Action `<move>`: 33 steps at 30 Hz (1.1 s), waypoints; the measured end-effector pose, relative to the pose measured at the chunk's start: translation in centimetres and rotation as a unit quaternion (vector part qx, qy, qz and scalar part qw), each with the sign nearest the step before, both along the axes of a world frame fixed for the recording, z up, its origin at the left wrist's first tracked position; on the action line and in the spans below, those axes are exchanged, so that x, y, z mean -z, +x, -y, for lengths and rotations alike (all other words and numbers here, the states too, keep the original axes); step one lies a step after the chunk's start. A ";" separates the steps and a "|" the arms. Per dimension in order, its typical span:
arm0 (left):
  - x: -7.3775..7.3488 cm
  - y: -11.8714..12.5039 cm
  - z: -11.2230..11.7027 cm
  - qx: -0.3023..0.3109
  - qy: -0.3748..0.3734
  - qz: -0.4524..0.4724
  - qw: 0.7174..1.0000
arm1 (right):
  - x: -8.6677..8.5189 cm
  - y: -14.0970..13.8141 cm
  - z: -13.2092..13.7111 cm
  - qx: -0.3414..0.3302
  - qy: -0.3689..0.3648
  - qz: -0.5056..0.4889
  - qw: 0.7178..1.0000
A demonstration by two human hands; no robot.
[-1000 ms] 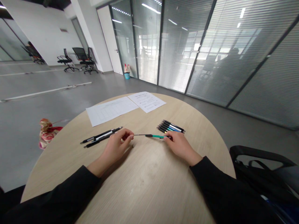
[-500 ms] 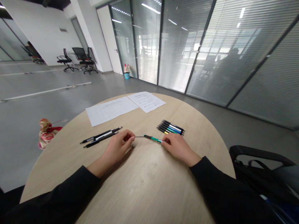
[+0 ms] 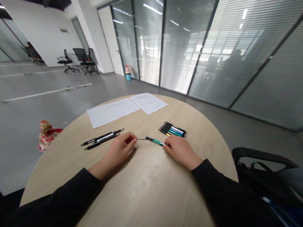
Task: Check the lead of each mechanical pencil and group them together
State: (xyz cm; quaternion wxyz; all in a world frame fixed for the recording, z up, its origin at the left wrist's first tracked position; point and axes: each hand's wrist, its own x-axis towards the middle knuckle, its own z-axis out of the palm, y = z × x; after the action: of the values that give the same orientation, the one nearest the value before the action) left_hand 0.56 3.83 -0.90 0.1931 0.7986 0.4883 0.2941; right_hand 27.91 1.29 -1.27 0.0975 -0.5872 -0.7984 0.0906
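my left hand [image 3: 117, 149], fingers [image 3: 131, 140] narrow, pinching thin dark rod [image 3: 141, 139] of green pen [image 3: 155, 142]. right hand [image 3: 182, 152], fingers [image 3: 167, 145] closed on pen's right end. pen spans gap between hands, above tabletop [image 3: 151, 186]. keep pinch light, pen straight. row of pens [image 3: 172, 129] lies just far of right hand.

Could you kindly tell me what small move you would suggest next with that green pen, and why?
I would probably draw the thin dark rod gently straight out of the green pen. The left hand pinches the rod's far end, the right hand holds the pen's other end, and the two lie in line.
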 end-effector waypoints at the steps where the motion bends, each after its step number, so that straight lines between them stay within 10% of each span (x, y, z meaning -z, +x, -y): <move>1: -0.1 0.0 0.0 0.000 0.000 0.001 1.000 | -0.1 0.0 0.0 0.000 0.000 0.004 1.000; 33: -0.2 0.3 0.3 0.012 -0.009 -0.002 1.000 | 0.5 0.2 -0.3 0.009 0.000 -0.063 0.998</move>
State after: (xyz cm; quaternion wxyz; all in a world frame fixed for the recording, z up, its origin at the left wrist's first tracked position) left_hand 0.87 3.57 -0.65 0.2033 0.8028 0.4820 0.2861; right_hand 28.12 1.59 -1.80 0.1486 -0.5878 -0.7852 0.1260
